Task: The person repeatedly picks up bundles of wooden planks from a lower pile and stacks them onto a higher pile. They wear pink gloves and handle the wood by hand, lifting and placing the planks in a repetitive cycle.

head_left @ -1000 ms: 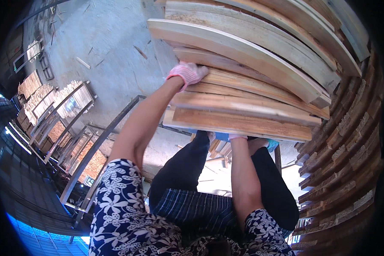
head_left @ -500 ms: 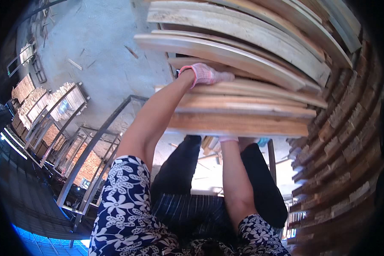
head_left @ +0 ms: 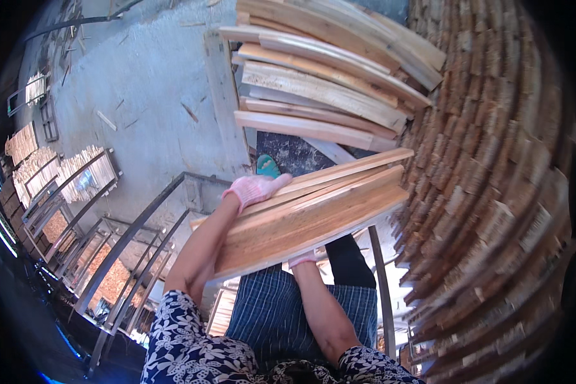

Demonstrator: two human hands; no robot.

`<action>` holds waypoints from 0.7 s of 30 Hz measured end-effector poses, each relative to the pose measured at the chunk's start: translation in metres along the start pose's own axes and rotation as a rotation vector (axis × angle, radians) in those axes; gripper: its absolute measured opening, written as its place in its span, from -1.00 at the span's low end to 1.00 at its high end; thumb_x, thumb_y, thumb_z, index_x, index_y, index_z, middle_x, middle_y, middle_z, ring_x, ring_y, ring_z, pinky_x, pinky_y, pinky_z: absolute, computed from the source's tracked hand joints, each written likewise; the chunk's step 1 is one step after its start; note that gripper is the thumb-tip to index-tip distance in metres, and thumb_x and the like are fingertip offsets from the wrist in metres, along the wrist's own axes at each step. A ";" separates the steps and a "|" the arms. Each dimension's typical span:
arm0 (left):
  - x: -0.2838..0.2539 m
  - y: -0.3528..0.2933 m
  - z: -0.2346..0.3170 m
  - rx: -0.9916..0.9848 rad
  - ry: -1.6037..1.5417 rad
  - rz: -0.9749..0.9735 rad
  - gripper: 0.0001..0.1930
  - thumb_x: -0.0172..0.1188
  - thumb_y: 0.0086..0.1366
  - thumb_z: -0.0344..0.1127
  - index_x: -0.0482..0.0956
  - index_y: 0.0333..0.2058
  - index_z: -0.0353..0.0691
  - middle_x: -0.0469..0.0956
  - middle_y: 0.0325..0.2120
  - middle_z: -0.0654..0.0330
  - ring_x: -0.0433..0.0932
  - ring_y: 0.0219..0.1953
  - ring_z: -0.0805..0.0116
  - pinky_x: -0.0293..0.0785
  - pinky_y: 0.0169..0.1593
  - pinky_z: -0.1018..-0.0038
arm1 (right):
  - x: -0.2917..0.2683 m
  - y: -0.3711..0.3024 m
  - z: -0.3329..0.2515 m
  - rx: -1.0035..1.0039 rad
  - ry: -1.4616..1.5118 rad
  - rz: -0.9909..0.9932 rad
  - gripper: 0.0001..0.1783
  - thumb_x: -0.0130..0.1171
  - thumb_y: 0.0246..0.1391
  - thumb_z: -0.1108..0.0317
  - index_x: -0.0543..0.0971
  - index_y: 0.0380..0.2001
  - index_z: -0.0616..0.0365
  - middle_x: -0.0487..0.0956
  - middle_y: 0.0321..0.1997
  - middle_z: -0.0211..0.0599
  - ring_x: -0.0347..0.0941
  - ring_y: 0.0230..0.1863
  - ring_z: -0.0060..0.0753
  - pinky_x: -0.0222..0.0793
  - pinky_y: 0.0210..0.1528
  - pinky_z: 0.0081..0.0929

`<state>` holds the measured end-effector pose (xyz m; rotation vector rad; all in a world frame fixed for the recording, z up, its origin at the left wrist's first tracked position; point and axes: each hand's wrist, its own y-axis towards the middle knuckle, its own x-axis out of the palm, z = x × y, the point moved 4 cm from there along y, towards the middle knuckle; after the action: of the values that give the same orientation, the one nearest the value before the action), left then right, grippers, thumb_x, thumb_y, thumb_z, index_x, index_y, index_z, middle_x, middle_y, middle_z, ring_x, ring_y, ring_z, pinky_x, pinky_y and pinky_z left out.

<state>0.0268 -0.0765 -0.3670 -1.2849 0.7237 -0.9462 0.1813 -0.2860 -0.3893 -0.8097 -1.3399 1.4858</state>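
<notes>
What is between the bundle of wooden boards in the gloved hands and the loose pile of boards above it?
In the head view, dark ground and a teal shoe show between the held bundle of pale wooden boards and the loose pile of boards.

Two gloved hands show, the left hand (head_left: 257, 189) and the right hand (head_left: 303, 258), sharing one bundle of planks (head_left: 313, 214) too tightly packed to count. One loose heap of planks (head_left: 326, 96) lies farther off, and one large stack of plank ends (head_left: 493, 211) fills the right.

1 head view — looking steeply down, close over the planks (head_left: 307, 217).
</notes>
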 end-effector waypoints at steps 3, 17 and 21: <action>0.004 -0.063 -0.018 -0.043 -0.157 0.123 -0.03 -0.45 0.29 0.62 0.52 0.24 -0.03 0.53 0.18 -0.09 0.44 0.27 -0.08 0.24 0.35 0.24 | 0.026 -0.042 0.000 0.023 -0.084 -0.075 -0.34 -0.12 0.39 -0.15 0.34 0.34 0.05 0.45 0.33 -0.17 0.41 0.28 -0.03 0.41 0.30 -0.05; -0.063 -0.319 0.030 0.769 -1.305 0.593 -0.15 -0.10 0.44 0.38 0.14 0.46 -0.11 0.40 0.30 0.13 0.47 0.23 0.22 0.37 0.34 0.27 | 0.313 -0.348 -0.036 -0.625 -0.702 -0.973 0.06 -0.06 0.27 -0.43 -0.05 0.54 0.06 0.21 0.50 -0.25 0.12 0.47 -0.28 0.01 0.50 -0.34; -0.069 -0.391 0.094 1.033 -1.344 0.539 -0.15 -0.11 0.41 0.43 0.18 0.44 -0.07 0.42 0.28 0.16 0.47 0.22 0.23 0.41 0.31 0.23 | 0.336 -0.445 -0.068 -1.104 -0.973 -1.107 0.16 0.15 0.23 -0.18 -0.26 0.56 0.15 -0.01 0.57 -0.14 -0.06 0.54 -0.26 -0.16 0.53 -0.37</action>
<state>0.0096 0.0195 0.0288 -0.4788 -0.4699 0.1570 0.2250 0.0324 0.0711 0.2584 -2.7507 0.0541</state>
